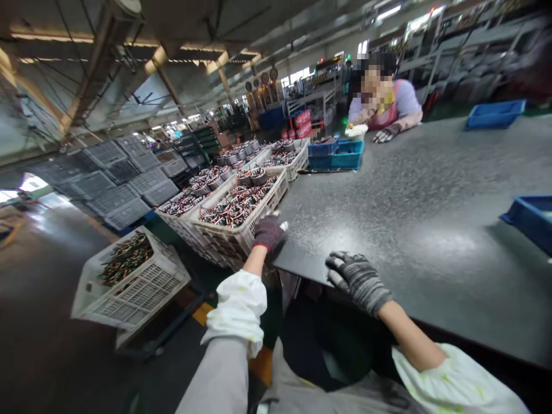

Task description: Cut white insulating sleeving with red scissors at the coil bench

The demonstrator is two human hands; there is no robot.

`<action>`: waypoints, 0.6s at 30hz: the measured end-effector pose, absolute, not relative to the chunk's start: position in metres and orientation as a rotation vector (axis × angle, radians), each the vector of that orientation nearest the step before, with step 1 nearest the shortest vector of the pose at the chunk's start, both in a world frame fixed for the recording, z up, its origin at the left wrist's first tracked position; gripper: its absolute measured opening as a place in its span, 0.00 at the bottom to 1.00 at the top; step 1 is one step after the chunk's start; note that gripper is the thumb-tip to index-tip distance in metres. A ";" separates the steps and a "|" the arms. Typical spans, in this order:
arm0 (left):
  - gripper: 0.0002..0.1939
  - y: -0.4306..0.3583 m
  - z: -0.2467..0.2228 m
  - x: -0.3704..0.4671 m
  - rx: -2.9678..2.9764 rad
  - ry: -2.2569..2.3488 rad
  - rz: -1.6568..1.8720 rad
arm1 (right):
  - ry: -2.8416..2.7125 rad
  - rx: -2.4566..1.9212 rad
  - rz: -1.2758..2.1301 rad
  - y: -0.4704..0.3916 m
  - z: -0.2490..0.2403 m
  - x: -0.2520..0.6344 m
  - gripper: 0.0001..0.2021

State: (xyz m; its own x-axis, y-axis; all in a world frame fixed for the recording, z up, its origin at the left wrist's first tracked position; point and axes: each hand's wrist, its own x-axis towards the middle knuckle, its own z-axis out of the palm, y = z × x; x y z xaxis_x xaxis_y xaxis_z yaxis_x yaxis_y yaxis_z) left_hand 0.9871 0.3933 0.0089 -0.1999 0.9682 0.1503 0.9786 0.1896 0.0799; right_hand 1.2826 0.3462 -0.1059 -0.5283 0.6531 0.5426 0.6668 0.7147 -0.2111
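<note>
My left hand [268,232], in a dark glove, rests at the corner of the dark speckled table [414,195], right beside a white crate [248,227] filled with several wound motor parts. Whether its fingers grip anything is unclear. My right hand [356,279], in a grey striped glove, lies flat on the near table edge with fingers spread and nothing in it.
More white crates of parts [280,158] line the table's left side; another crate [129,279] sits lower on a cart. Blue bins [336,154] stand at the far end, one [532,218] at right. A seated person [383,106] works across the table. Stacked grey crates [116,178] stand left.
</note>
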 end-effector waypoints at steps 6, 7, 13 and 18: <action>0.34 0.387 -0.032 0.975 -1.853 -2.548 -0.272 | -2.265 -0.961 -0.106 0.344 -0.123 1.282 0.19; 0.34 0.386 -0.034 0.973 -1.853 -2.551 -0.283 | -2.255 -0.959 -0.116 0.344 -0.126 1.282 0.20; 0.33 0.382 -0.035 0.966 -1.871 -2.568 -0.319 | -2.207 -0.969 -0.148 0.351 -0.142 1.282 0.20; 0.34 0.378 -0.036 0.967 -1.872 -2.596 -0.356 | -2.209 -0.922 -0.143 0.355 -0.143 1.284 0.21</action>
